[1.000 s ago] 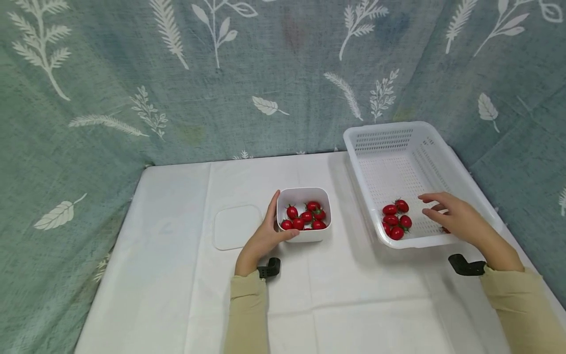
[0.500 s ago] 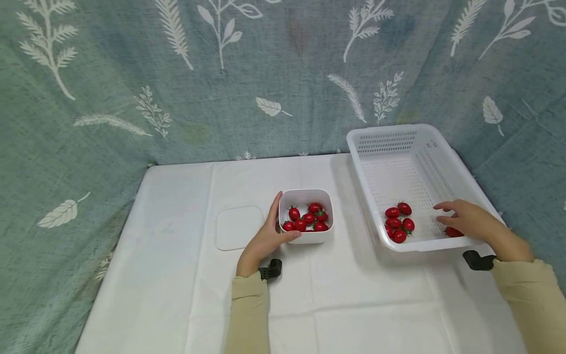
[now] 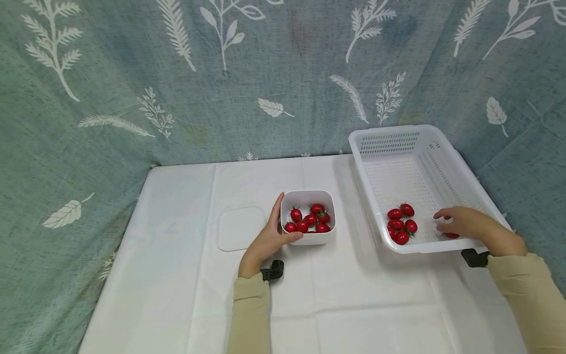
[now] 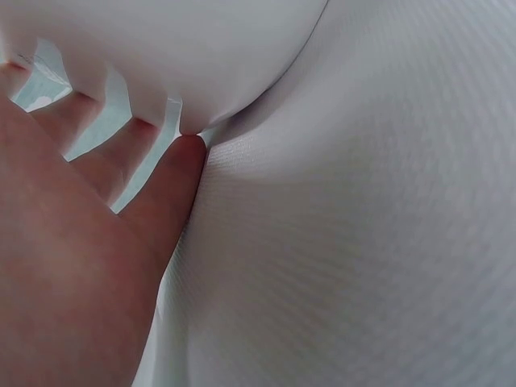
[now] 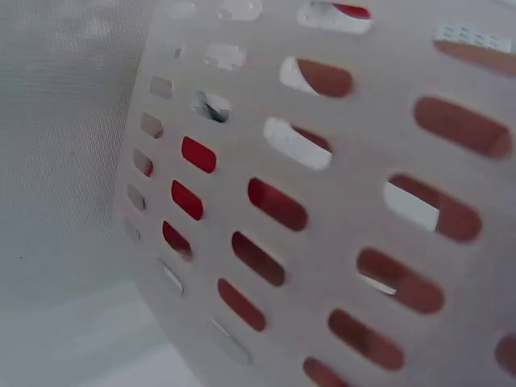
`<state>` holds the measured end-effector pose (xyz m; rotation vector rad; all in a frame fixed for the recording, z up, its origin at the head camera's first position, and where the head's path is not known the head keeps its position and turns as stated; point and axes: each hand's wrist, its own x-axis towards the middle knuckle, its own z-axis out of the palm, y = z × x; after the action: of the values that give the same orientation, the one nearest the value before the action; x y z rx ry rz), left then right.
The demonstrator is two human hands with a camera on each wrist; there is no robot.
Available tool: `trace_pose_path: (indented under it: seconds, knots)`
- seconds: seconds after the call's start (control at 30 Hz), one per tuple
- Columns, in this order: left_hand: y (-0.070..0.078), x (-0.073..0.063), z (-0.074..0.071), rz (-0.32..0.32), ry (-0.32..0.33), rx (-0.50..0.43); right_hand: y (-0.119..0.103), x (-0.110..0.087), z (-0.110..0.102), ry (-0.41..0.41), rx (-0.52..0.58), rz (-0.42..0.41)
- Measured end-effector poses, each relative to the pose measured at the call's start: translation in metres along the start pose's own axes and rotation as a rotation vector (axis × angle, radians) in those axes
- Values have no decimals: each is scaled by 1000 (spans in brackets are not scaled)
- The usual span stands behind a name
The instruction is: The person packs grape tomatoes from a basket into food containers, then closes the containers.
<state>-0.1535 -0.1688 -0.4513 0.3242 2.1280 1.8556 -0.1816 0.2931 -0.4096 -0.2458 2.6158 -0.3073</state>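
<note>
My left hand (image 3: 268, 237) grips a small white square container (image 3: 313, 239), its fingers along the left side and the thumb across the near rim. Several cherry tomatoes (image 3: 311, 219) with green stems lie inside. My right hand (image 3: 466, 225) is low in the near right corner of a white perforated basket (image 3: 369, 194), fingers bent downward. Part of a cherry tomato (image 3: 451, 235) shows beneath it; whether the fingers pinch one I cannot tell. In the right wrist view, the slotted wall (image 5: 339, 210) hides most of the hand, with red tomato (image 5: 199, 155) visible through slots.
Several more cherry tomatoes (image 3: 401, 224) sit in the basket's near left corner. A clear, flat square lid (image 3: 240, 228) lies left of the container on the white-covered table (image 3: 376, 305). A green leaf-patterned curtain (image 3: 212, 108) borders the back and sides.
My right hand has moved right and down within the basket, and its fingers have drawn in. The left hand keeps hold of the container. The head view has shifted slightly.
</note>
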Motion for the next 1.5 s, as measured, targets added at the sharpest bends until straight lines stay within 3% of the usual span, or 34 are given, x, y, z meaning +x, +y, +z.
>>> trace_pose_path:
  seconds: [0.4,0.83,0.93,1.13,1.37,1.5]
  knots:
    - [0,-1,1,7,0,6,6,8,4,-151,72,22]
    - [1,-2,0,32,-20,3,3,9,3,-167,80,-18]
    - [1,-3,0,29,-23,0,1,6,1,-130,90,-46]
    - [-5,0,0,20,-12,-12,-2,-3,-3,24,82,-131]
    - [-26,9,-2,26,10,6,-8,-18,-7,147,139,-128]
    - [-28,10,-2,35,12,6,-16,-28,-7,235,159,-155]
